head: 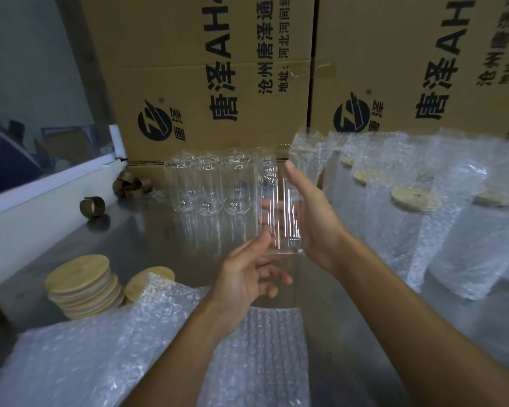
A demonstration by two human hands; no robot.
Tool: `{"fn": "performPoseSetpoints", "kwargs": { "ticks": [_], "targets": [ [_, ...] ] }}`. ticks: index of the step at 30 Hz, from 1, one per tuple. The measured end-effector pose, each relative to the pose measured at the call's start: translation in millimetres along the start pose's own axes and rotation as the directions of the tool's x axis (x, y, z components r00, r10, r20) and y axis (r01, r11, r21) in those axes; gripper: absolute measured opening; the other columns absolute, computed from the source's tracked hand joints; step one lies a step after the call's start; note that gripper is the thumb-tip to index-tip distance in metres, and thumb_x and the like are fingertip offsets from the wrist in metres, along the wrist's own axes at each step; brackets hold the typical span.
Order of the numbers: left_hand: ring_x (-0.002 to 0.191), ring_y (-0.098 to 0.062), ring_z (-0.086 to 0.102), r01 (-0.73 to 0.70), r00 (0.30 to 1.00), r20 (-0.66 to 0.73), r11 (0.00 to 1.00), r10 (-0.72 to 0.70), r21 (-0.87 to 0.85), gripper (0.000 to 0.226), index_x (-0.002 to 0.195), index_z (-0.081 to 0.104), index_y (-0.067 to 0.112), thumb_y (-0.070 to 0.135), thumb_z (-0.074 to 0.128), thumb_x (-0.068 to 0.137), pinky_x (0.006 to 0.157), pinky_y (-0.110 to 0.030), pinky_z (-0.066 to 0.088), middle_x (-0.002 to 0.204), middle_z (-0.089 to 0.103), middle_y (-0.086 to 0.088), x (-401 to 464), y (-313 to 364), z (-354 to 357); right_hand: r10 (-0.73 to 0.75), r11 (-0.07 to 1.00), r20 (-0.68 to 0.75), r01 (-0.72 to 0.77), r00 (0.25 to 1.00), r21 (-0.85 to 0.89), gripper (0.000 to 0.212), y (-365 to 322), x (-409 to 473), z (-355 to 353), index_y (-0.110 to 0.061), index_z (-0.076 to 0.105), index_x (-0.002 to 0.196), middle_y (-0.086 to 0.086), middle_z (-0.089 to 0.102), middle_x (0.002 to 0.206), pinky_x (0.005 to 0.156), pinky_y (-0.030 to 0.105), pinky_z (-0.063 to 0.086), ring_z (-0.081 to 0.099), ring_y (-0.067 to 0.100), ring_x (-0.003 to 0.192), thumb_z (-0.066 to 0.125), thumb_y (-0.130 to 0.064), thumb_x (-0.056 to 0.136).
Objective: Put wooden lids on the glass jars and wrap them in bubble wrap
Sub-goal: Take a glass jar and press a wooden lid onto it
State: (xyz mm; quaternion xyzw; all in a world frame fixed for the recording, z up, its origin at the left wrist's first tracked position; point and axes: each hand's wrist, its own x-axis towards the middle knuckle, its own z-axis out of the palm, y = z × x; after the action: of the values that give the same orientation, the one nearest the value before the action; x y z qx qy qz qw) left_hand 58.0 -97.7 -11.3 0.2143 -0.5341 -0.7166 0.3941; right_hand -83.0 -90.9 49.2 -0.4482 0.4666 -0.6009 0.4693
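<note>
- Your right hand [312, 218] grips a bare glass jar [279, 207] above the bench [147, 230]; your left hand [247, 277] sits just under its base, fingers loosely spread, touching the glass at most.
- Done: several wrapped jars [441, 218], lids on, stand at the right.
- Left: this jar, plus the unlidded jars [209, 183] at the back.
- The held jar is clear, tall, lidless, streaked by motion blur.
- The wooden lids [83, 286] are stacked at the left, and a bubble wrap sheet [259, 348] lies below your hands.
</note>
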Motion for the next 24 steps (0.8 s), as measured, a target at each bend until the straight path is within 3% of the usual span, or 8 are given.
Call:
{"fn": "performPoseSetpoints", "kwargs": {
  "ticks": [3,6,10,12,14,17,19,24],
  "targets": [
    [0.065,-0.021,0.064,-0.035,0.996,-0.079,0.999,0.037,0.019,0.045,0.091,0.074,0.019,0.056,0.074,0.065,0.049,-0.026,0.040,0.104,0.074,-0.016,0.7,-0.2,2.2,-0.108,0.991,-0.101,0.098,0.989,-0.096,0.087,2.0,1.3,1.8,-0.033,0.042,0.146,-0.006,0.055,0.141,0.100,0.051,0.052,0.062,0.015,0.121,0.059,-0.080,0.075],
    [0.061,-0.017,0.063,-0.089,0.972,-0.203,0.984,0.120,0.154,0.067,0.103,0.064,0.007,0.051,0.081,0.055,0.046,-0.023,0.039,0.094,0.076,-0.008,1.6,-1.8,4.5,-0.276,0.948,-0.125,0.249,0.953,-0.196,0.077,3.3,-0.1,5.2,-0.028,0.037,0.147,-0.008,0.060,0.123,0.070,0.023,0.061,0.072,0.001,0.089,0.062,-0.067,0.087],
    [0.064,-0.013,0.065,-0.152,0.922,-0.303,0.945,0.241,0.290,0.073,0.102,0.061,0.009,0.044,0.090,0.045,0.048,-0.016,0.044,0.083,0.072,-0.004,4.5,-9.5,7.1,-0.422,0.847,-0.143,0.333,0.895,-0.414,0.080,7.2,0.9,3.5,-0.038,0.034,0.144,-0.029,0.051,0.113,0.091,0.031,0.053,0.063,-0.002,0.104,0.070,-0.068,0.080],
    [0.070,-0.016,0.064,-0.163,0.898,-0.337,0.925,0.283,0.344,0.074,0.098,0.061,0.013,0.049,0.089,0.040,0.055,-0.023,0.051,0.086,0.072,-0.006,7.9,-12.8,6.9,-0.435,0.836,-0.163,0.330,0.886,-0.439,0.083,8.5,1.9,3.1,-0.036,0.033,0.146,-0.032,0.045,0.111,0.087,0.026,0.047,0.054,-0.008,0.104,0.067,-0.071,0.078],
    [0.074,-0.015,0.064,-0.160,0.885,-0.357,0.914,0.300,0.372,0.075,0.098,0.061,0.018,0.052,0.089,0.037,0.066,-0.032,0.056,0.090,0.071,-0.006,10.2,-16.3,5.0,-0.440,0.837,-0.188,0.325,0.878,-0.441,0.080,8.6,1.7,2.5,-0.038,0.035,0.143,-0.025,0.052,0.107,0.080,0.024,0.046,0.060,-0.007,0.094,0.065,-0.074,0.077],
    [0.068,-0.002,0.062,-0.118,0.878,-0.366,0.881,0.308,0.457,0.078,0.102,0.058,0.031,0.059,0.089,0.035,0.060,-0.016,0.050,0.094,0.069,0.006,12.5,-21.1,2.0,-0.431,0.839,-0.216,0.302,0.876,-0.452,0.075,5.2,1.8,1.2,-0.043,0.038,0.128,-0.015,0.061,0.104,0.076,0.023,0.049,0.063,-0.008,0.090,0.063,-0.080,0.067],
    [0.065,0.003,0.060,-0.076,0.875,-0.378,0.857,0.302,0.510,0.078,0.103,0.053,0.039,0.061,0.087,0.036,0.058,-0.012,0.047,0.100,0.067,0.011,13.9,-24.3,-0.3,-0.421,0.834,-0.209,0.286,0.883,-0.472,0.080,3.0,3.0,-0.9,-0.038,0.043,0.127,-0.013,0.062,0.109,0.082,0.028,0.054,0.063,-0.001,0.096,0.064,-0.080,0.062],
    [0.096,0.000,0.060,0.016,0.831,-0.465,0.823,0.305,0.568,0.067,0.104,0.046,0.040,0.031,0.094,0.058,0.075,-0.020,0.045,0.108,0.058,0.018,21.5,-32.8,-12.7,-0.381,0.813,-0.157,0.249,0.911,-0.527,0.077,2.9,5.7,-3.5,-0.022,0.057,0.126,-0.013,0.064,0.113,0.087,0.030,0.056,0.064,0.006,0.102,0.084,-0.061,0.066]
  ]
}}
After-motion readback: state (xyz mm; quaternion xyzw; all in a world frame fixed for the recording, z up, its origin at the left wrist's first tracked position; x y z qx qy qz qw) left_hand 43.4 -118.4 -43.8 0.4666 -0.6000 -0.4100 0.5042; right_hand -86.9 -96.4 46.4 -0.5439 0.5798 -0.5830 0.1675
